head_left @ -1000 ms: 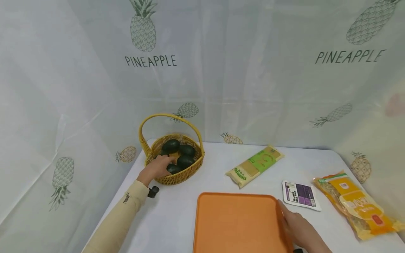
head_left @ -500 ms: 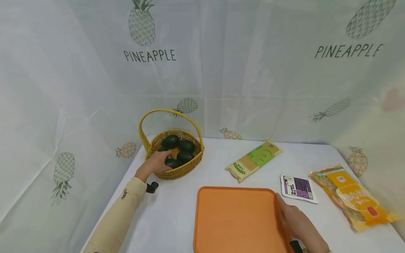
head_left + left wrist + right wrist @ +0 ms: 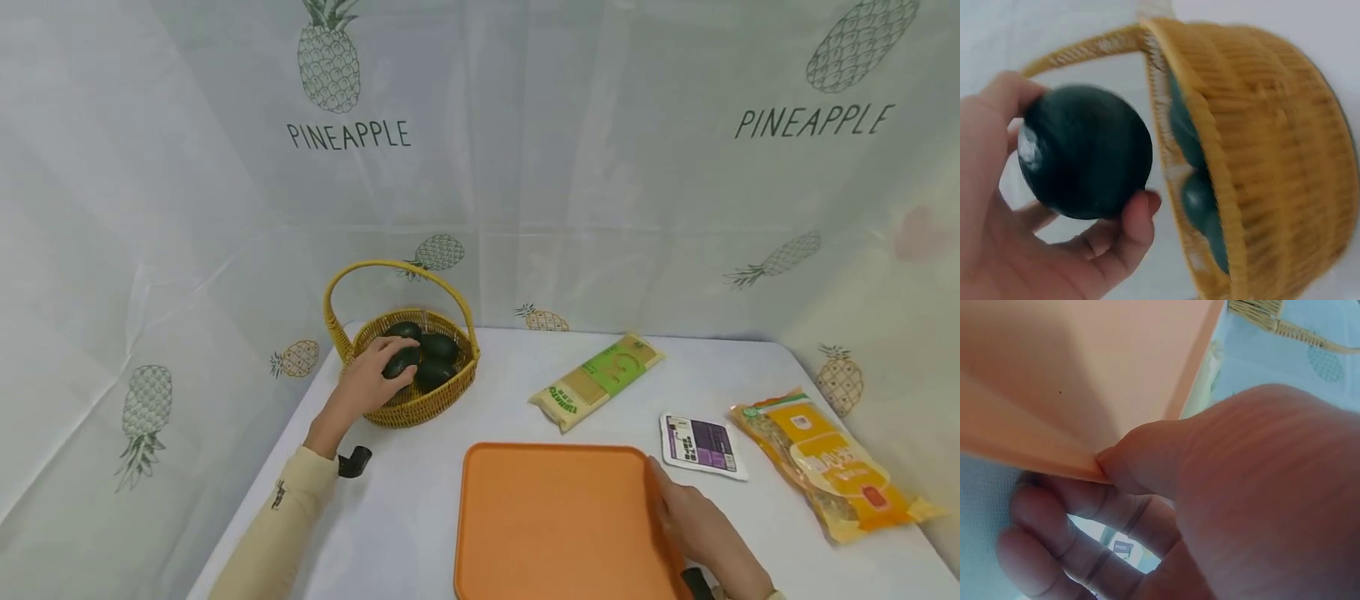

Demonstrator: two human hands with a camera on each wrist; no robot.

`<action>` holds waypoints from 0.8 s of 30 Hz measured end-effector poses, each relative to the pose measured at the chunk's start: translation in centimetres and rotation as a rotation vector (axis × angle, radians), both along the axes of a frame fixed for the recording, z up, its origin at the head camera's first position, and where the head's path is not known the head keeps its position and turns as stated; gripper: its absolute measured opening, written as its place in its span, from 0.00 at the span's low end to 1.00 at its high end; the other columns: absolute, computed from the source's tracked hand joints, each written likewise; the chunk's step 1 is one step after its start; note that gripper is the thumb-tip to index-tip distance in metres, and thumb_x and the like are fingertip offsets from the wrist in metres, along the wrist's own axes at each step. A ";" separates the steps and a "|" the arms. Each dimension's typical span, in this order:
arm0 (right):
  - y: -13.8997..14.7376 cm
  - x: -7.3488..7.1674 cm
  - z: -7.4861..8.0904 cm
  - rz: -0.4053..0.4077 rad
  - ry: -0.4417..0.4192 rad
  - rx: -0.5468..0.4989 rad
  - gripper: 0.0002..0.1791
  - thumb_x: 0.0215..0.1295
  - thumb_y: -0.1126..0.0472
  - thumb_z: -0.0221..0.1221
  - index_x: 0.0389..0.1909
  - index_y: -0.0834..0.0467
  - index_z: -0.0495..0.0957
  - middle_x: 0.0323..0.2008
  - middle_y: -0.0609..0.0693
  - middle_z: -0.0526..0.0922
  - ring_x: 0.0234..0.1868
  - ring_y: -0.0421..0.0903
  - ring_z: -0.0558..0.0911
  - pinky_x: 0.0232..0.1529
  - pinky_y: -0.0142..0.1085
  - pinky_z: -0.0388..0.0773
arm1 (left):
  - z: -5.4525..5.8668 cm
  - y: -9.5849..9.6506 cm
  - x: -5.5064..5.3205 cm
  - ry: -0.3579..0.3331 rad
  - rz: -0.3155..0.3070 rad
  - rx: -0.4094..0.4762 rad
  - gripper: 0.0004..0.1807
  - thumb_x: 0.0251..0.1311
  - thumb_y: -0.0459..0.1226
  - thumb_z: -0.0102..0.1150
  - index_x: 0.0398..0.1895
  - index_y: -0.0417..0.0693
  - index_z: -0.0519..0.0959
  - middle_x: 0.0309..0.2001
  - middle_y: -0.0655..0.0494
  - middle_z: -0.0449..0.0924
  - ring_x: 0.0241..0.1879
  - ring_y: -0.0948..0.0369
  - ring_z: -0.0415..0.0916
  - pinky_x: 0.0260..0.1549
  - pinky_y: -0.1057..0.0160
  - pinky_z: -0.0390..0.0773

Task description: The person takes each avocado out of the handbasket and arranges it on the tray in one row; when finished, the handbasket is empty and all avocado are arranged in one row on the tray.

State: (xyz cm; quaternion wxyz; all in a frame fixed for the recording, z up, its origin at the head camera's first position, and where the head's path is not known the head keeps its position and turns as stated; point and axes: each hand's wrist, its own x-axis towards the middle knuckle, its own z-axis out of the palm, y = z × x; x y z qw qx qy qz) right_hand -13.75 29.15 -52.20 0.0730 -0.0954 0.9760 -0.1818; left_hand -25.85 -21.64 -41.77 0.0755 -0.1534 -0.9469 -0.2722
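Got a dark green fruit (image 3: 401, 362) clamped between thumb and curled fingers of the left hand (image 3: 365, 379), sitting off the right side of the palm, up over the opening of the wicker basket (image 3: 420, 410) and apart from the rim. Can't really call the long axis: slightly longer from near-left to far-right in the head view, almost round in the left wrist one. Using the right hand (image 3: 693, 517), well apart from all that, to pinch the right rim of an orange tray (image 3: 558, 525). Look for that tray right of the basket and nearer the body. Between fruit and tray: just the basket's rim and some other fruits (image 3: 435, 375), plus a handle (image 3: 337, 337) arching up behind, so probably no big snag. Also around: a green-labelled pack (image 3: 596, 379) beyond the tray, a purple-and-white packet (image 3: 701, 447) near the right hand, and a yellow bag (image 3: 832, 467) farther right
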 end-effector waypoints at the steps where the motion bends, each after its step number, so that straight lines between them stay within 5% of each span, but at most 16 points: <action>1: -0.2 0.1 0.2 -0.007 -0.011 -0.007 0.29 0.77 0.68 0.53 0.75 0.71 0.63 0.34 0.56 0.87 0.28 0.42 0.75 0.32 0.43 0.77 | 0.1 0.4 0.6 0.021 -0.042 0.020 0.24 0.78 0.46 0.61 0.73 0.56 0.77 0.76 0.37 0.69 0.68 0.34 0.75 0.63 0.30 0.77; 6: -1.0 0.3 1.2 -0.047 -0.085 -0.033 0.31 0.75 0.69 0.54 0.76 0.72 0.62 0.31 0.53 0.85 0.28 0.44 0.75 0.33 0.42 0.75 | -0.2 2.4 3.2 -0.012 -0.199 0.114 0.20 0.80 0.45 0.57 0.70 0.58 0.82 0.75 0.37 0.69 0.69 0.37 0.76 0.59 0.37 0.82; 8: -1.2 0.5 1.7 -0.065 -0.106 -0.045 0.32 0.75 0.69 0.54 0.78 0.71 0.61 0.32 0.54 0.85 0.28 0.45 0.75 0.34 0.42 0.75 | -0.6 3.1 3.9 -0.064 -0.200 0.157 0.20 0.81 0.47 0.55 0.71 0.61 0.82 0.74 0.40 0.70 0.70 0.41 0.76 0.55 0.47 0.85; 12: -1.4 0.7 1.9 -0.079 -0.112 -0.031 0.33 0.75 0.68 0.55 0.78 0.71 0.61 0.31 0.52 0.84 0.28 0.45 0.75 0.33 0.41 0.75 | -1.2 4.0 4.7 -0.122 -0.159 0.264 0.21 0.81 0.49 0.54 0.71 0.61 0.81 0.71 0.43 0.74 0.54 0.47 0.85 0.41 0.58 0.88; 17: -1.4 0.7 1.8 -0.074 -0.087 -0.015 0.32 0.74 0.69 0.56 0.77 0.71 0.63 0.31 0.53 0.84 0.27 0.46 0.75 0.31 0.42 0.74 | -1.9 4.5 5.4 -0.058 -0.121 0.249 0.30 0.72 0.45 0.69 0.75 0.60 0.76 0.77 0.40 0.66 0.57 0.43 0.83 0.48 0.47 0.88; 21: -1.3 0.7 1.8 -0.064 -0.087 -0.015 0.33 0.74 0.69 0.56 0.77 0.71 0.62 0.33 0.53 0.85 0.28 0.45 0.75 0.32 0.42 0.74 | -2.1 4.7 5.7 -0.021 -0.162 0.204 0.41 0.62 0.36 0.77 0.78 0.57 0.72 0.83 0.42 0.56 0.60 0.44 0.81 0.40 0.60 0.87; 24: -1.3 0.7 1.9 -0.061 -0.083 -0.016 0.33 0.74 0.69 0.57 0.77 0.71 0.62 0.33 0.54 0.86 0.29 0.45 0.75 0.33 0.42 0.75 | -2.1 4.8 5.9 0.000 -0.203 0.187 0.44 0.59 0.33 0.79 0.79 0.53 0.71 0.83 0.45 0.59 0.62 0.46 0.81 0.39 0.64 0.87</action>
